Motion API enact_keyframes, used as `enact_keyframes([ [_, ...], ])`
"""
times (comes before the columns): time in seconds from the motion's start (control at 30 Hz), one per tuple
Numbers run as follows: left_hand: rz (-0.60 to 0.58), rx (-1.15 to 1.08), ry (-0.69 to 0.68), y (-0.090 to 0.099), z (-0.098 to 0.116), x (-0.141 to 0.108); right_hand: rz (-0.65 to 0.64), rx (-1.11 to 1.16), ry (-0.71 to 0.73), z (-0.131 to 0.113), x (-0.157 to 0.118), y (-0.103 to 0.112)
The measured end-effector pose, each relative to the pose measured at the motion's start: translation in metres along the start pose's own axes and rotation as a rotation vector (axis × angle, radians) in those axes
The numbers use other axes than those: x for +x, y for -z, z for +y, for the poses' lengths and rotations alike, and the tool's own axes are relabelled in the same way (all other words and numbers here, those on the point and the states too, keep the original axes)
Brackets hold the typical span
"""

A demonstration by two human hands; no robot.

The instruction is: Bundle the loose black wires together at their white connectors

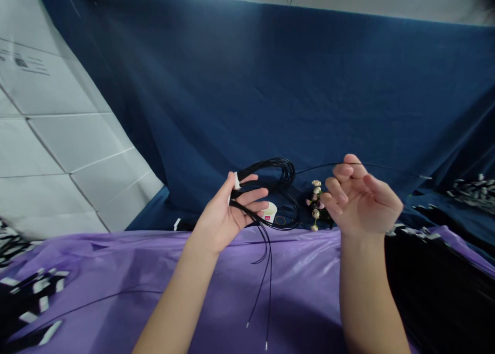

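A looped coil of thin black cord (284, 168) hangs from my left hand (226, 215). The thumb presses on a white band (236, 181) around the strands, and the other fingers spread behind the loops. Two loose ends with pale tips dangle below the coil. One strand runs to the right from the coil and passes across the index fingertip of my right hand (358, 202), its white tip lying beyond. That hand is raised palm toward me, fingers loosely bent and thumb apart, not closed on the strand.
A purple cloth (154, 261) covers the surface in front. Bundles of black cord with white bands lie at left (34, 297) and right (417, 276). Behind the coil stand a white cup (269, 213) and small flowers (316, 204). A blue curtain (270, 86) hangs behind; white boxes (58, 112) stack left.
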State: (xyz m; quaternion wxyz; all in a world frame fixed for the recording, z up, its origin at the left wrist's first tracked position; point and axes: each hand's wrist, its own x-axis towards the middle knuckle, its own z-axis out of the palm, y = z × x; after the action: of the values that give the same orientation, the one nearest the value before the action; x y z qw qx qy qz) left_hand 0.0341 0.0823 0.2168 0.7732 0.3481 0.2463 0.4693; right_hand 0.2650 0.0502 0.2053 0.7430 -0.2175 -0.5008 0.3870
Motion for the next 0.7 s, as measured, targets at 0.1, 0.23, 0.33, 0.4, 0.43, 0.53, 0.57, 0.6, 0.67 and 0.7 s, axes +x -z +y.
enact_keyframes([
  [0.1,-0.002,0.024,-0.013,0.000,-0.001,0.000,0.052,0.068,0.123,0.006,0.002,-0.008],
  [0.23,0.002,0.080,-0.049,0.001,-0.003,0.003,0.091,0.068,0.232,0.011,0.003,-0.019],
  [0.33,-0.008,0.133,-0.063,0.002,-0.005,0.004,0.109,0.040,0.227,0.010,0.001,-0.022],
  [0.4,-0.023,0.177,-0.085,0.002,-0.007,0.004,0.046,0.029,0.233,0.011,-0.003,-0.023],
  [0.43,-0.033,0.202,-0.098,0.002,-0.008,0.004,0.009,-0.003,0.246,0.012,-0.005,-0.023],
  [0.53,-0.082,0.275,-0.133,0.003,-0.010,0.004,-0.020,-0.304,0.274,0.014,-0.011,-0.026],
  [0.57,-0.102,0.298,-0.139,0.003,-0.010,0.004,-0.015,-0.431,0.275,0.015,-0.013,-0.028],
  [0.6,-0.119,0.319,-0.144,0.003,-0.011,0.003,-0.023,-0.537,0.276,0.015,-0.014,-0.030],
  [0.67,-0.147,0.348,-0.150,0.003,-0.012,0.003,-0.086,-0.670,0.296,0.015,-0.016,-0.034],
  [0.7,-0.157,0.356,-0.152,0.003,-0.012,0.002,-0.124,-0.710,0.315,0.015,-0.016,-0.036],
])
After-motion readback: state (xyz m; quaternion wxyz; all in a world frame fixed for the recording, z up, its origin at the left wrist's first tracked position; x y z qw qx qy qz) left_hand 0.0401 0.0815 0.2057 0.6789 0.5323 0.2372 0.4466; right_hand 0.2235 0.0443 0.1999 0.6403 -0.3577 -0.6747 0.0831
